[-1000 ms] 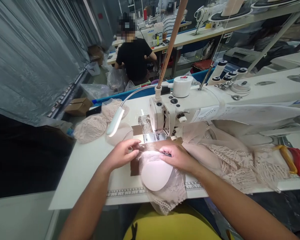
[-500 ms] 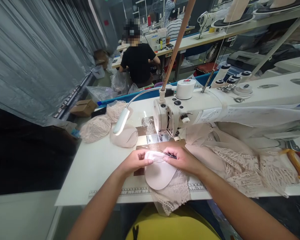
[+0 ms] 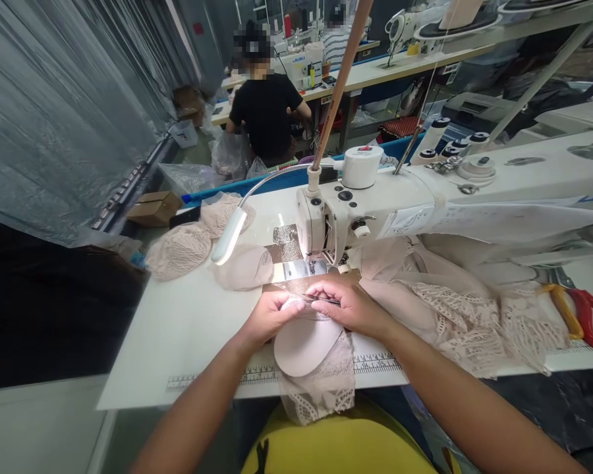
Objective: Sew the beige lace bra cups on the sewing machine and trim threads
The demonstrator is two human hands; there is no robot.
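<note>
My left hand point(image 3: 271, 316) is closed on the upper edge of a pale bra cup point(image 3: 306, 345), pinching it between thumb and fingers. My right hand point(image 3: 348, 303) is closed around a thin, dark, pointed tool point(image 3: 329, 301), perhaps tweezers; its tip lies at the cup's edge near my left thumb. The right fingers also rest at that edge. Beige lace fabric point(image 3: 321, 395) hangs beneath the cup over the table's front edge. Just beyond my hands stands the sewing machine head point(image 3: 321, 220), its needle area lit.
Lace cups point(image 3: 178, 251) lie at left under a gooseneck lamp point(image 3: 228, 236). More lace fabric point(image 3: 454, 309) is heaped at right, beside scissors with red handles point(image 3: 586, 319). A ruler strip point(image 3: 375, 363) runs along the table's front edge. A co-worker point(image 3: 264, 108) sits ahead.
My right hand has moved left, close to my left hand, bringing the tool's tip to the cup's edge. The cup has shifted slightly left. The whole view has shifted a little.
</note>
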